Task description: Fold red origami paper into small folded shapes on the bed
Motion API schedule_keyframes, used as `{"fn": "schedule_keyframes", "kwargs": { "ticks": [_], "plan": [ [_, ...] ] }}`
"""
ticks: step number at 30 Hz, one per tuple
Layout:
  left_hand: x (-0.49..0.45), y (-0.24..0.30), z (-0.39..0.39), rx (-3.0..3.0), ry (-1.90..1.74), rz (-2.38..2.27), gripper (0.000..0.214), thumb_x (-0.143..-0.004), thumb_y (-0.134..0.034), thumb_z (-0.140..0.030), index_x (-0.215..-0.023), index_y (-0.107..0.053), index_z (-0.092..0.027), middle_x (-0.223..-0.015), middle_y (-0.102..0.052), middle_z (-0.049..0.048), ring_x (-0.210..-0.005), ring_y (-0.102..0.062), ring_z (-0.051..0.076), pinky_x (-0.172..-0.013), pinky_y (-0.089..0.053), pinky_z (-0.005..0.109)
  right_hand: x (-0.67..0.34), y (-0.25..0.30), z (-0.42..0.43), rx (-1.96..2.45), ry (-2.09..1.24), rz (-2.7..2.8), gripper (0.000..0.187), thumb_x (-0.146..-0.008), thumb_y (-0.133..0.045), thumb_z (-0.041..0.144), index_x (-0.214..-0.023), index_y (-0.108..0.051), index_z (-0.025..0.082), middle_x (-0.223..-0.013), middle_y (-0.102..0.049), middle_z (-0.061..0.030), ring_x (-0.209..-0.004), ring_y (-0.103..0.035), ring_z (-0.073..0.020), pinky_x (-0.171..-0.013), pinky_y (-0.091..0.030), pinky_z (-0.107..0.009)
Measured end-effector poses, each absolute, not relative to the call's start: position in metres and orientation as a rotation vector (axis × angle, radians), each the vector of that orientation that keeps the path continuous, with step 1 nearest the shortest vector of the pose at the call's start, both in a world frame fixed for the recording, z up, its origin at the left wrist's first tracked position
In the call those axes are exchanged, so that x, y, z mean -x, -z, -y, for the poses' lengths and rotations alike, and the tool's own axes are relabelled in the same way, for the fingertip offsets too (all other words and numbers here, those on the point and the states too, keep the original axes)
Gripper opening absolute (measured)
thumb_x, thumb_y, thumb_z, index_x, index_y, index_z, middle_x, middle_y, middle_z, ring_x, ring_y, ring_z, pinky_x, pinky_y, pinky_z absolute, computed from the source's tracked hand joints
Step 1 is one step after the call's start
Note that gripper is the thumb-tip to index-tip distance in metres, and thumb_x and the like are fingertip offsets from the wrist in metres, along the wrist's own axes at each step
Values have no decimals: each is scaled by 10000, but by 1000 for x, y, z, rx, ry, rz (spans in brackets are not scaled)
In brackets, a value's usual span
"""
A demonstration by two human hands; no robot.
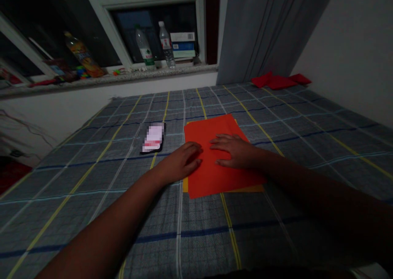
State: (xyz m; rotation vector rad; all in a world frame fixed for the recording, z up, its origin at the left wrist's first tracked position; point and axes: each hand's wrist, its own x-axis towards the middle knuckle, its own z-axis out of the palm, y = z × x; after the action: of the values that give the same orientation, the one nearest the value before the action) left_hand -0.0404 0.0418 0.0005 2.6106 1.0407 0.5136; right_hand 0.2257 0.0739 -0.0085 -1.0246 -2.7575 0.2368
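Observation:
An orange-red sheet of paper (211, 180) lies slightly askew over a yellow sheet (251, 189), whose edges peek out at the bottom and top right. My right hand (231, 150) rests flat on the upper right part of the orange-red sheet with fingers spread, pointing left. At the sheet's left edge is my left hand (182, 162), its fingers curved and apart, the tips touching the paper. Neither hand grips anything that I can see. Left of the papers lies a phone (153, 137) with a lit, blurred-out screen.
The papers lie on a grey checked bedspread (92, 193). Red folded items (281, 81) sit at its far right corner. On the windowsill (123, 78) stand several bottles, including a clear water bottle (166, 45), and stacked boxes (183, 45). A grey curtain (254, 29) hangs behind.

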Motion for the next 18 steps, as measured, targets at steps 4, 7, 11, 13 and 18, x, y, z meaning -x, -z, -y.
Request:
{"fn": "schedule_keyframes", "kwargs": {
  "ticks": [4, 7, 11, 13, 18],
  "plan": [
    [45, 0, -51, -2633, -559, -1211, 339, -985, -472, -322, -1252, -588, -149, -1272, -619, 137, -1222, -561, 255, -1080, -442, 442, -229, 7, -74, 981, -275, 2770, 561, -891, -582, 526, -1367, -584, 229, -1508, -497, -80, -1414, -391, -299, -1148, -285, -523],
    [50, 6, -57, -2695, -539, -1331, 385, -990, -457, -358, -1261, -592, -120, -1332, -592, 167, -1270, -529, 285, -1106, -408, 474, -231, 6, -74, 937, -290, 2782, 562, -893, -584, 525, -1378, -573, 242, -1504, -503, -78, -1412, -395, -292, -1146, -284, -520],
    [53, 17, -62, -2756, -468, -1393, 452, -1010, -411, -384, -1340, -539, -103, -1425, -536, 173, -1338, -476, 284, -1145, -357, 469, -231, 5, -73, 893, -303, 2798, 572, -891, -587, 533, -1385, -565, 246, -1494, -514, -81, -1403, -406, -291, -1142, -280, -529],
    [53, 20, -64, -2780, -415, -1405, 471, -1015, -394, -383, -1372, -512, -99, -1458, -513, 169, -1360, -454, 281, -1154, -339, 473, -231, 4, -72, 892, -304, 2794, 572, -888, -594, 530, -1381, -570, 241, -1491, -518, -83, -1404, -404, -292, -1140, -284, -526],
    [50, 22, -64, -2768, -277, -1477, 482, -1003, -392, -385, -1413, -478, -146, -1524, -457, 117, -1402, -397, 298, -1136, -348, 502, -228, 3, -71, 928, -299, 2786, 581, -887, -599, 524, -1388, -564, 232, -1496, -512, -81, -1408, -394, -299, -1133, -295, -526]
  ]
}}
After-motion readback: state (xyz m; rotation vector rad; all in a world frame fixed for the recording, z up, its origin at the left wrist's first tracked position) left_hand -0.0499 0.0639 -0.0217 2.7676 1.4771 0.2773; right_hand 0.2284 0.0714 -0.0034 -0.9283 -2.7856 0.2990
